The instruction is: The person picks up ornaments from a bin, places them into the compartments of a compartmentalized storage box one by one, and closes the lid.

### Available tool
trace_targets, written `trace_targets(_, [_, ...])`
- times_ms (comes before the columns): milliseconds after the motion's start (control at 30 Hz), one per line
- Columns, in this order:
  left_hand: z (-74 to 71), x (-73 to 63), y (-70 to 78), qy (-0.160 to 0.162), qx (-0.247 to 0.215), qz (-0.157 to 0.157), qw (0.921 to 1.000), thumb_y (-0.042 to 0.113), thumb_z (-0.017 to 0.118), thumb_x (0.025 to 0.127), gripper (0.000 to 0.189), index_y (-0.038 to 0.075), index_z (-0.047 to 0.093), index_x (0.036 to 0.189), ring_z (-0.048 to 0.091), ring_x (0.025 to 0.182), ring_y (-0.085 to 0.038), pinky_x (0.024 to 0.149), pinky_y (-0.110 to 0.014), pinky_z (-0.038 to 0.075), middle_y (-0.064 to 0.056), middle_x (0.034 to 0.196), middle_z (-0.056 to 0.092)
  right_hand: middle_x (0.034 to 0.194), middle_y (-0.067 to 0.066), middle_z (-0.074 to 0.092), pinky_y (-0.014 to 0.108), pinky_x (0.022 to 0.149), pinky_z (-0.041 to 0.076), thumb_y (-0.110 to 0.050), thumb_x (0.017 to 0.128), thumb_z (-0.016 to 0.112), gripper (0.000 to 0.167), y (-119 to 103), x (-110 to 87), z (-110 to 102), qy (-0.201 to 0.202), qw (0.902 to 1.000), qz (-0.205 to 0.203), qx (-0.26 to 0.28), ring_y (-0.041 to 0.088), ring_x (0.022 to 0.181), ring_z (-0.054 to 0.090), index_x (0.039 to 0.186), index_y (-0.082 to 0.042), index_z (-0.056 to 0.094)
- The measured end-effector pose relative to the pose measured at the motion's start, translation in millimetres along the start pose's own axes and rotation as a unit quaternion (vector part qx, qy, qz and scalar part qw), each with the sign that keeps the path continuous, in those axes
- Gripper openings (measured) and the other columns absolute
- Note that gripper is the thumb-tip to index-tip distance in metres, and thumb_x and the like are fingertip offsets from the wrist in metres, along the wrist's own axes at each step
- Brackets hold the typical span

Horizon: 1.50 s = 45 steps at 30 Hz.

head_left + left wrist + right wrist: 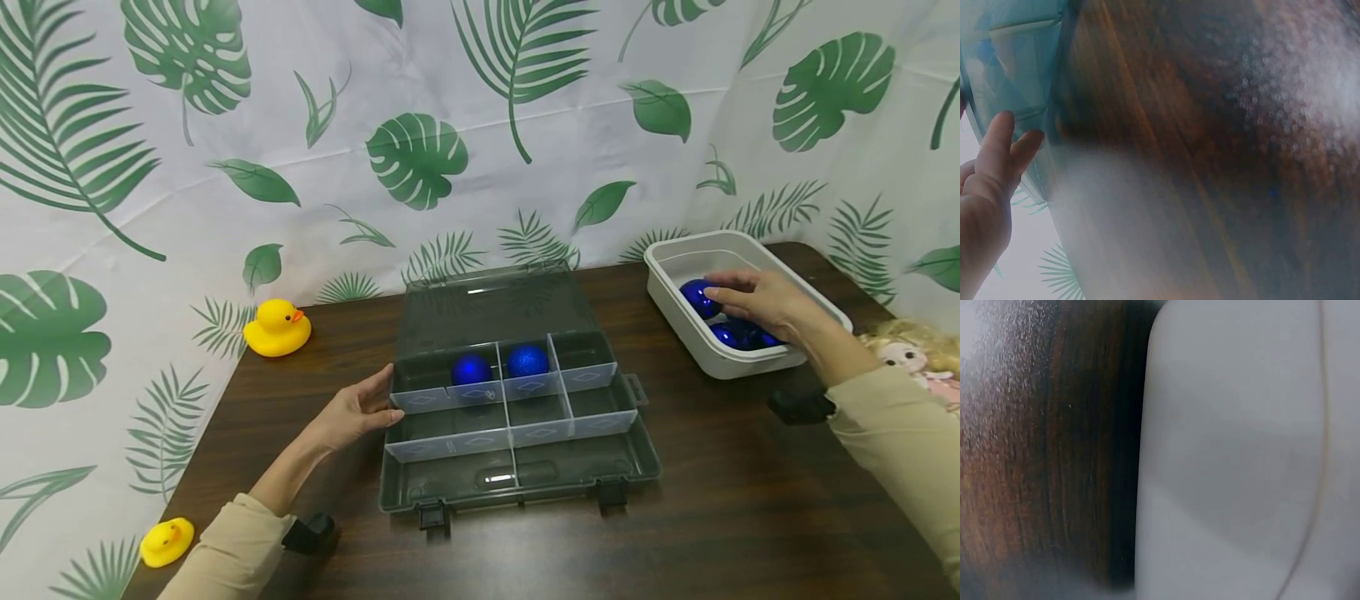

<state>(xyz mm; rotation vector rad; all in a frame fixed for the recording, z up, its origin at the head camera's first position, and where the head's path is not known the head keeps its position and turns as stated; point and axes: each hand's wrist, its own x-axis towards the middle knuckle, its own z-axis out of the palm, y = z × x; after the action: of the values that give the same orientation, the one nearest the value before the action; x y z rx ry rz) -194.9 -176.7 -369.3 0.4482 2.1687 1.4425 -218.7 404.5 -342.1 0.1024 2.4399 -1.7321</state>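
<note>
My right hand (765,302) reaches into the white plastic tub (675,321) and pinches a shiny blue ball (697,297) between thumb and fingers. More blue balls (727,335) lie below it in the tub, partly hidden by the hand. At the left side of an open compartment box (517,496), my left hand (348,417) rests its extended fingers and thumb against the edge. Two blue balls sit in the box's back row: a smooth one (471,370) in the left compartment and a glittery one (528,362) in the middle one. In the right wrist view the tub's wall (1229,450) hides the right hand.
The box's transparent dark lid (495,308) is folded back toward the leaf-patterned cloth (330,217). One rubber duck (276,329) stands at the table's left back, and another (167,542) at the left front. A blond doll (911,358) lies right of the tub, beside the right forearm.
</note>
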Motion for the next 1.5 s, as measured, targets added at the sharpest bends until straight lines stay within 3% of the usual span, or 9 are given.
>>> trace_targets(200, [0.5, 0.8, -1.0, 0.007, 0.0, -0.009, 0.9999, 0.017, 0.067, 0.087, 0.086, 0.001, 0.011, 0.15, 0.027, 0.136, -0.043, 0.106, -0.051, 0.029, -0.021, 0.156, 0.009, 0.127, 0.01, 0.05, 0.008, 0.075, 0.044, -0.035, 0.092, 0.06, 0.07, -2.5, 0.4, 4.4, 0.0, 0.9944, 0.016, -0.104, -0.012, 0.088, 0.047, 0.142, 0.005, 0.031])
trace_targets(300, [0.4, 1.0, -1.6, 0.007, 0.001, -0.007, 1.0, 0.018, 0.068, 0.087, 0.087, 0.002, 0.011, 0.15, 0.028, 0.136, -0.043, 0.106, -0.051, 0.03, -0.021, 0.156, 0.009, 0.139, 0.024, 0.036, 0.007, 0.075, 0.042, -0.038, 0.092, 0.059, 0.075, -4.3, 0.3, 6.7, 0.003, 0.991, 0.019, -0.132, -0.013, 0.088, 0.043, 0.143, 0.006, 0.027])
trace_targets(467, [-0.1, 0.7, -1.9, 0.007, -0.002, -0.009, 0.9999, 0.017, 0.068, 0.087, 0.087, 0.002, 0.011, 0.151, 0.027, 0.137, -0.042, 0.106, -0.051, 0.029, -0.02, 0.156, 0.009, 0.114, -0.005, 0.054, 0.01, 0.075, 0.046, -0.029, 0.093, 0.059, 0.067, -4.2, -1.0, 6.8, -0.002, 0.9961, 0.004, -0.088, -0.013, 0.086, 0.049, 0.141, 0.008, 0.029])
trace_targets(567, [-0.1, 0.3, -2.1, 0.007, -0.001, -0.012, 0.9999, 0.018, 0.068, 0.087, 0.087, 0.002, 0.011, 0.151, 0.027, 0.137, -0.043, 0.107, -0.051, 0.029, -0.02, 0.156, 0.009, 0.096, -0.024, 0.052, 0.011, 0.074, 0.049, -0.023, 0.093, 0.06, 0.048, -3.4, -1.8, 5.7, -0.002, 0.9992, -0.001, -0.041, -0.011, 0.085, 0.053, 0.132, -0.004, 0.042])
trace_targets(767, [0.5, 0.0, -1.6, 0.006, -0.001, -0.013, 0.9999, 0.018, 0.068, 0.087, 0.087, 0.002, 0.011, 0.151, 0.027, 0.137, -0.043, 0.107, -0.051, 0.029, -0.02, 0.156, 0.009, 0.093, -0.026, 0.054, 0.011, 0.074, 0.05, -0.021, 0.092, 0.062, 0.018, -5.1, -4.7, 0.7, 0.02, 0.9996, -0.014, 0.015, -0.011, 0.085, 0.055, 0.105, -0.031, 0.055])
trace_targets(1000, [0.0, -0.3, -1.5, 0.006, -0.001, -0.012, 0.9999, 0.017, 0.068, 0.087, 0.086, 0.002, 0.011, 0.151, 0.027, 0.137, -0.042, 0.107, -0.051, 0.029, -0.02, 0.156, 0.009, 0.094, -0.021, 0.059, 0.013, 0.072, 0.053, -0.018, 0.09, 0.062, 0.015, -27.7, -11.6, 3.1, 0.037, 0.9909, -0.032, 0.126, -0.007, 0.085, 0.06, 0.099, -0.03, 0.06])
trace_targets(1133, [-0.2, -0.1, -2.3, 0.006, -0.002, -0.012, 0.9999, 0.017, 0.068, 0.087, 0.086, 0.003, 0.011, 0.151, 0.026, 0.137, -0.042, 0.107, -0.051, 0.029, -0.02, 0.156, 0.008, 0.097, -0.012, 0.064, 0.018, 0.073, 0.054, -0.011, 0.092, 0.059, 0.015, -44.9, -14.8, 15.5, -0.003, 0.9756, -0.043, 0.215, 0.003, 0.087, 0.065, 0.098, -0.024, 0.067])
trace_targets(1367, [-0.1, 0.0, -1.1, 0.006, 0.0, -0.01, 0.9999, 0.017, 0.067, 0.088, 0.086, 0.003, 0.011, 0.151, 0.026, 0.137, -0.043, 0.107, -0.051, 0.029, -0.021, 0.156, 0.008, 0.115, 0.002, 0.066, 0.027, 0.086, 0.053, -0.002, 0.099, 0.04, 0.031, -59.8, -13.2, 51.0, -0.201, 0.923, -0.094, 0.315, 0.016, 0.102, 0.066, 0.117, -0.012, 0.063])
trace_targets(1500, [-0.6, 0.1, -0.7, 0.005, 0.003, -0.007, 1.0, 0.016, 0.066, 0.088, 0.085, 0.002, 0.01, 0.151, 0.026, 0.136, -0.044, 0.107, -0.052, 0.028, -0.022, 0.156, 0.008, 0.121, 0.0, 0.063, 0.026, 0.091, 0.051, -0.005, 0.1, 0.04, 0.032, -55.9, -9.0, 77.6, -0.257, 0.9315, -0.079, 0.246, 0.016, 0.107, 0.064, 0.123, -0.015, 0.059])
